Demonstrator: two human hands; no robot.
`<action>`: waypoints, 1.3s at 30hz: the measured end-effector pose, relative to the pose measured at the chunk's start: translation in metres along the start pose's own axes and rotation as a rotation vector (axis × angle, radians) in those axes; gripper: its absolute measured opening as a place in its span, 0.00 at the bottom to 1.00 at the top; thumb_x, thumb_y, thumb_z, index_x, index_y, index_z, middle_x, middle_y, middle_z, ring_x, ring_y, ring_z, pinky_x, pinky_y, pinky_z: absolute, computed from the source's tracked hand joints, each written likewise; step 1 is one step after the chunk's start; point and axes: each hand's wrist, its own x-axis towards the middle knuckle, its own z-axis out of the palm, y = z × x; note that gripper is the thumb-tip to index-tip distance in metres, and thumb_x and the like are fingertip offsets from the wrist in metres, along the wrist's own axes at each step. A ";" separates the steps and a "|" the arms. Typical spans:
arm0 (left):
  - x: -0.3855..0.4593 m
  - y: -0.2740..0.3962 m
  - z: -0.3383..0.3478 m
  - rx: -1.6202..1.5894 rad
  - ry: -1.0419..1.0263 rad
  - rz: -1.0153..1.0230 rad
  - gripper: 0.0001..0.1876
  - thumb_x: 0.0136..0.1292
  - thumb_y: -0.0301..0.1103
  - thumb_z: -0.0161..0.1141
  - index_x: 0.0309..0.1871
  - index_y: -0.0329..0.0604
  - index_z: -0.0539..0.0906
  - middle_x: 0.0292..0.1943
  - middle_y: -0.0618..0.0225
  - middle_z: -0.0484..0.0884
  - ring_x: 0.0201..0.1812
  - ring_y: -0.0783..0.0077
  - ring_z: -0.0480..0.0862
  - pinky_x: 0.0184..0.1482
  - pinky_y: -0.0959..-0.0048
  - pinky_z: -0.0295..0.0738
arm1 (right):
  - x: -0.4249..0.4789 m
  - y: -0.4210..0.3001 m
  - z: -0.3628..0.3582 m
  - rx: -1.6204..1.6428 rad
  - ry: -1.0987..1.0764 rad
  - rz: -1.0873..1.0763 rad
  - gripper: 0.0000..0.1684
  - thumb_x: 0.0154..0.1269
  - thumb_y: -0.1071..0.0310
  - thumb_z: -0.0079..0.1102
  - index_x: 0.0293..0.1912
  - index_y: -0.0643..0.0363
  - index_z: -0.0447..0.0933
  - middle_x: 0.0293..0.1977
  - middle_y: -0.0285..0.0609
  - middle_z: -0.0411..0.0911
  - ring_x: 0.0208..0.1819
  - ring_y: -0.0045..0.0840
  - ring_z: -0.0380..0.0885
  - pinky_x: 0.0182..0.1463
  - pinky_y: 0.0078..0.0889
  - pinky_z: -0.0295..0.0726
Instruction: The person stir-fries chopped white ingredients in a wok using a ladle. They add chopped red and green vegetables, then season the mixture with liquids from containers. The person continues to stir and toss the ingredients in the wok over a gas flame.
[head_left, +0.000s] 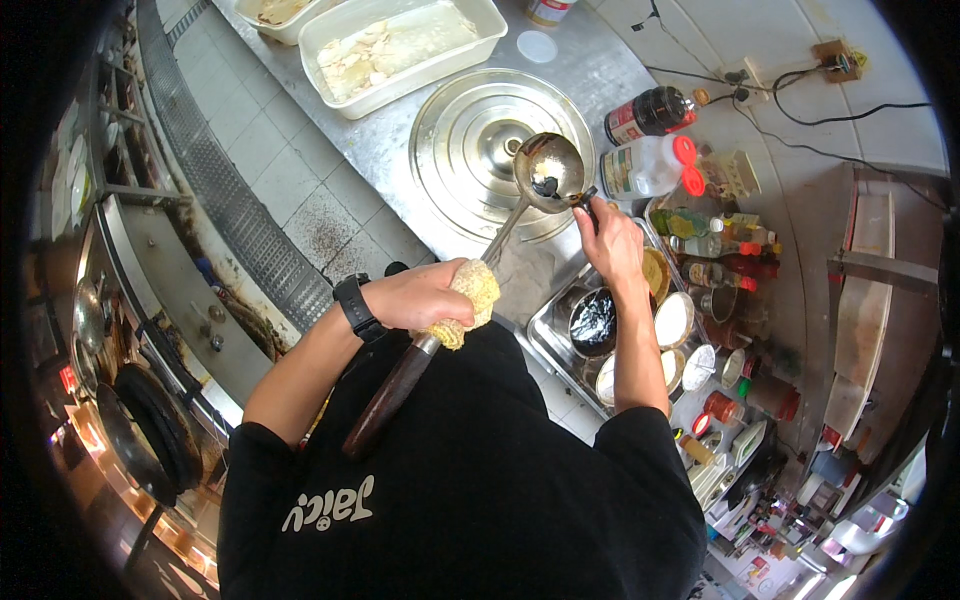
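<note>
My left hand (424, 295), with a black watch at the wrist, is closed around a pale yellow cloth (474, 294) and the shaft of a metal ladle (550, 169). The ladle's dark wooden handle (391, 397) slants down across my black shirt. Its round bowl is over a large ringed metal lid (450, 142); a dark patch shows inside the bowl, liquid or reflection, I cannot tell. At the bowl's rim, my right hand (616, 236) pinches a small black object (589, 204), whose kind is unclear. Below my right forearm is a metal tray (551, 319) with a container of dark liquid (592, 322).
A white tub (405, 86) with pale slices stands on the steel table (360, 142). Sauce bottles (649, 116) and a clear jug (637, 169) line the wall at right. Bowls of seasonings (673, 320) are beside my right arm. A stove with black woks (135, 442) is at left.
</note>
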 end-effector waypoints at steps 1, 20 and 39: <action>0.001 0.000 0.000 0.000 -0.001 0.000 0.16 0.57 0.24 0.59 0.49 0.36 0.73 0.39 0.70 0.78 0.38 0.80 0.78 0.39 0.78 0.75 | 0.000 0.000 0.000 -0.003 -0.011 0.003 0.17 0.68 0.53 0.56 0.38 0.59 0.76 0.27 0.56 0.80 0.31 0.52 0.80 0.35 0.52 0.77; 0.006 0.000 0.002 -0.021 -0.023 -0.026 0.16 0.57 0.24 0.60 0.49 0.36 0.74 0.39 0.71 0.78 0.39 0.79 0.78 0.41 0.77 0.75 | -0.002 0.007 0.001 -0.001 -0.017 0.011 0.17 0.68 0.53 0.56 0.38 0.59 0.76 0.26 0.55 0.80 0.30 0.52 0.80 0.34 0.52 0.77; 0.010 -0.001 0.000 -0.100 -0.006 -0.067 0.18 0.57 0.23 0.59 0.52 0.36 0.73 0.39 0.68 0.79 0.36 0.78 0.80 0.37 0.77 0.77 | -0.012 0.023 -0.011 0.743 0.487 0.244 0.17 0.72 0.68 0.50 0.55 0.67 0.73 0.37 0.43 0.80 0.38 0.30 0.79 0.46 0.31 0.77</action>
